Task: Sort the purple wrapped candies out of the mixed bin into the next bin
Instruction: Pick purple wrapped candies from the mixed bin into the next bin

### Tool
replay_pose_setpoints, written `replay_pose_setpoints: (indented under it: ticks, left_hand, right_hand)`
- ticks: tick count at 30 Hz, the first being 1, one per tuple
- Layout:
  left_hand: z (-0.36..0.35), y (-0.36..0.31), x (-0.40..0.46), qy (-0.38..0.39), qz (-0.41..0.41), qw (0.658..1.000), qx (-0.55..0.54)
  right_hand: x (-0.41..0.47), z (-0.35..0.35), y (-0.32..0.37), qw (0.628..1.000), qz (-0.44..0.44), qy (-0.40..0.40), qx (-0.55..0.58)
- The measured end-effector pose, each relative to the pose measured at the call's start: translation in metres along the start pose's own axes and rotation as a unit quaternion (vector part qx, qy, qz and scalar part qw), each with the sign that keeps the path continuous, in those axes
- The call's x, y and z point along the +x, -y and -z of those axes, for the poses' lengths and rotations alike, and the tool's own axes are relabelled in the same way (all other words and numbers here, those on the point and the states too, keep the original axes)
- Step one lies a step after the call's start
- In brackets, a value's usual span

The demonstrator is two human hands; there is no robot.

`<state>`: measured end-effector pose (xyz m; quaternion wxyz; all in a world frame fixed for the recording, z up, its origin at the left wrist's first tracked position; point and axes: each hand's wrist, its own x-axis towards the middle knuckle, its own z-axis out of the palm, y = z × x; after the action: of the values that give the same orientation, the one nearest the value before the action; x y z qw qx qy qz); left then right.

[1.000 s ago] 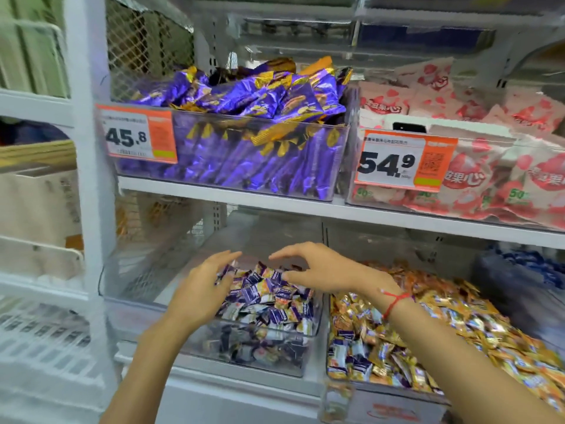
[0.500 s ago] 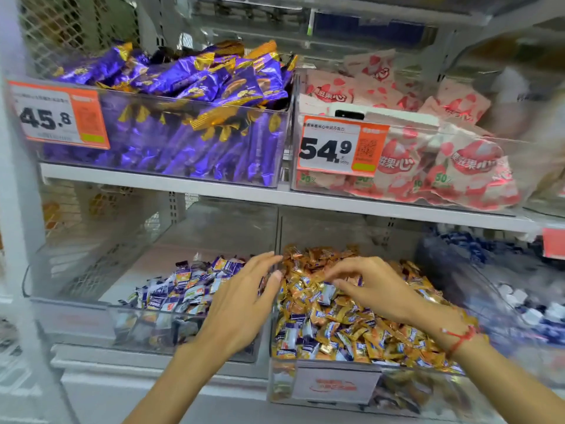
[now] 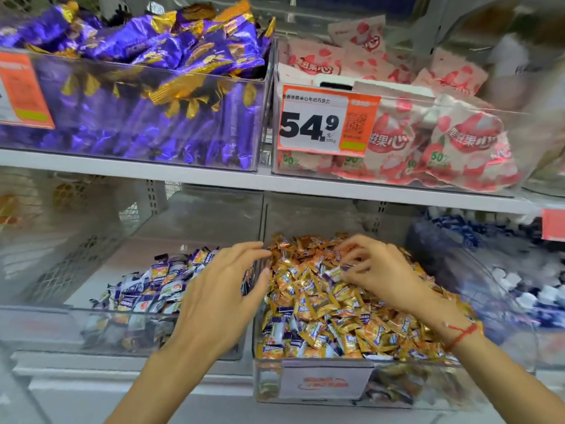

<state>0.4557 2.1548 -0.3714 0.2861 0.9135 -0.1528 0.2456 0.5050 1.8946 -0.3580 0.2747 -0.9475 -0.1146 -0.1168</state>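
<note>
We see two clear plastic bins side by side on the lower white shelf: the mixed bin (image 3: 308, 390) at about five o'clock from the middle of the view, heaped with small orange-and-gold wrapped candies (image 3: 308, 289) with purple-and-white ones scattered among them, and the neighbouring clear bin (image 3: 46, 328) at seven o'clock, holding a low pile of purple wrapped candies (image 3: 153, 289). Our right hand (image 3: 379, 270), with a red string bracelet (image 3: 460, 333) on its wrist, lies over the back of the mixed heap at four o'clock, its thumb and forefinger pinching a small purple-and-white wrapped candy (image 3: 334, 272) at the surface of the pile. Our left hand (image 3: 220, 295) hovers at six o'clock over the wall between the two bins, fingers spread and relaxed, grasping nothing, with fingertips reaching toward the orange heap. On the upper shelf, at eleven o'clock, a clear bin is packed with large purple-and-gold foil packets (image 3: 146, 87); at one o'clock sits a bin of pink-and-white bags (image 3: 428, 142) fronted by an orange-and-white price tag reading 54.9 (image 3: 328, 120). At three o'clock a blurred bin of blue-and-white sweets (image 3: 504, 270) shows.
</note>
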Motion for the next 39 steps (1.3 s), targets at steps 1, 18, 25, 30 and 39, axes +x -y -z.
replay_pose_setpoints:
  ticks: [1, 18, 25, 30, 39]
  left_hand:
    - [-0.001, -0.001, 0.0, -0.006, -0.009, 1.0, 0.001]
    - [-0.009, -0.029, 0.013, -0.041, 0.022, 0.941, -0.335]
    - [-0.007, -0.026, 0.009, -0.032, 0.036, 0.932, -0.358]
    - [-0.005, -0.019, 0.007, -0.056, 0.041, 0.94, -0.335]
    - [0.001, -0.01, 0.006, -0.07, 0.045, 0.953, -0.292]
  right_hand:
    - [-0.001, 0.003, 0.003, 0.999, -0.015, -0.022, 0.028]
    - [-0.001, 0.028, 0.034, 0.994, -0.001, -0.031, 0.109]
    - [0.004, -0.009, 0.002, 0.981, -0.016, 0.061, -0.186]
    - [0.012, -0.002, -0.001, 0.967, -0.093, 0.126, -0.2]
    - [-0.004, 0.004, 0.008, 0.991, -0.08, -0.102, -0.03]
